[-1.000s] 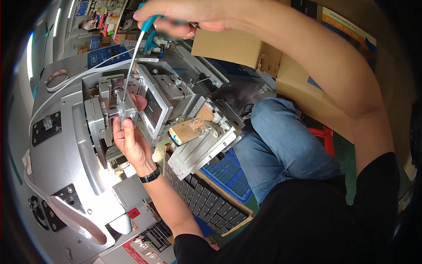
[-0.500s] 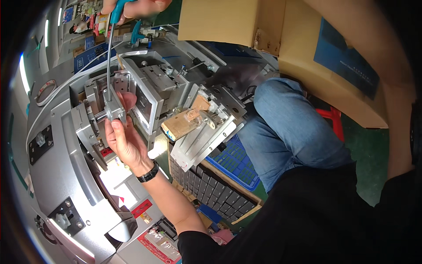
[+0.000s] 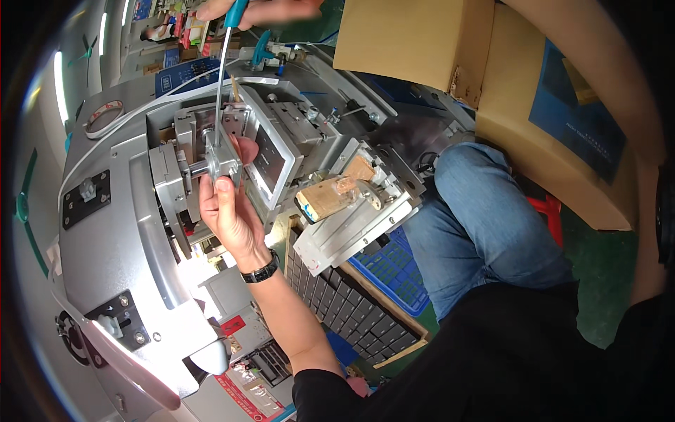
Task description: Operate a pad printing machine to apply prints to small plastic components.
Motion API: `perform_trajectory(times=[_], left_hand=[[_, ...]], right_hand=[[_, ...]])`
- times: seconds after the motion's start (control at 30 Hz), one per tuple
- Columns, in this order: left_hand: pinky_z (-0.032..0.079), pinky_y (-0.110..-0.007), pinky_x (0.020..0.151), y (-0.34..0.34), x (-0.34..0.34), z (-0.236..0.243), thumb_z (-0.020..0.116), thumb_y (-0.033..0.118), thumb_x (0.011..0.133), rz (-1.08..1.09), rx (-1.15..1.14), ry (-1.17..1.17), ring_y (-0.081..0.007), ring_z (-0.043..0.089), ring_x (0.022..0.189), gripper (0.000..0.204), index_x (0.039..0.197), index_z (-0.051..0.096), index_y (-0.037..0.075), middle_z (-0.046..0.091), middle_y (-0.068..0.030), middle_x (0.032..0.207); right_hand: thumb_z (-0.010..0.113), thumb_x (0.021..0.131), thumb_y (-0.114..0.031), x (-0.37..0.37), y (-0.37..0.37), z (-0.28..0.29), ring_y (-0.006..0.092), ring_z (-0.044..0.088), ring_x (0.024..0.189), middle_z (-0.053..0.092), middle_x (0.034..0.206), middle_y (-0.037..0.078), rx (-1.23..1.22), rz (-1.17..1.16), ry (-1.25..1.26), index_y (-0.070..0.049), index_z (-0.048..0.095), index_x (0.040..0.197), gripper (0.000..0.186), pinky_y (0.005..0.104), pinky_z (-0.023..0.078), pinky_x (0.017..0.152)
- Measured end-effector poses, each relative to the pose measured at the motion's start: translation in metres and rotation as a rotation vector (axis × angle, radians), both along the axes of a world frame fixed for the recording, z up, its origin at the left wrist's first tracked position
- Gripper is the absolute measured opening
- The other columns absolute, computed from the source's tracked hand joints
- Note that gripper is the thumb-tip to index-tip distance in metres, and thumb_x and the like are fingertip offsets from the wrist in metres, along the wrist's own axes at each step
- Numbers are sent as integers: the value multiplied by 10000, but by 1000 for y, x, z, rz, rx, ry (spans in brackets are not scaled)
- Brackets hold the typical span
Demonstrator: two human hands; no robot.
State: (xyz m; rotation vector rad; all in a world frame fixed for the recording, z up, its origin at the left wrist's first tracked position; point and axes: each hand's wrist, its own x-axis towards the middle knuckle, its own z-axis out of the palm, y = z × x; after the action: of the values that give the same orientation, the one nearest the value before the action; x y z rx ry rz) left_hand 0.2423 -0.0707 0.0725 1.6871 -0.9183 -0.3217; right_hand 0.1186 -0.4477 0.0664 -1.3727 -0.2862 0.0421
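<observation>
1. Head view, left of centre: the left hand (image 3: 239, 228) has its fingers clamped on the lower end of a metal block (image 3: 225, 163) at a silver machine (image 3: 126, 243).
2. Head view, upper edge: the right hand (image 3: 285, 10), partly cropped, closes its fingers around a teal-handled driver (image 3: 235, 14); its shaft runs down to the block.
3. The block looks stiff, fairly heavy, perhaps slippery; its lower edges seem the surest hold.
</observation>
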Motion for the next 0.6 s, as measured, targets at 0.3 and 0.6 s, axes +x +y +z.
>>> perform_trajectory(times=[0.3,0.6], left_hand=[[586,-246,930,0,1,0,705,220,1062,-10,2,4,-160,744,1122,328,1348,703,59,763,-130,1309],[588,-247,923,-1,-1,1,708,221,1062,37,-9,23,-153,744,1092,314,1330,708,57,771,-122,1270]], right_hand=[[648,1094,-211,7,5,-15,124,491,415,578,607,31,-96,-23,-180,-37,639,947,227,266,408,400],[649,1078,-214,5,20,-16,116,442,393,569,603,19,-172,-293,-274,-50,654,936,218,271,353,391]])
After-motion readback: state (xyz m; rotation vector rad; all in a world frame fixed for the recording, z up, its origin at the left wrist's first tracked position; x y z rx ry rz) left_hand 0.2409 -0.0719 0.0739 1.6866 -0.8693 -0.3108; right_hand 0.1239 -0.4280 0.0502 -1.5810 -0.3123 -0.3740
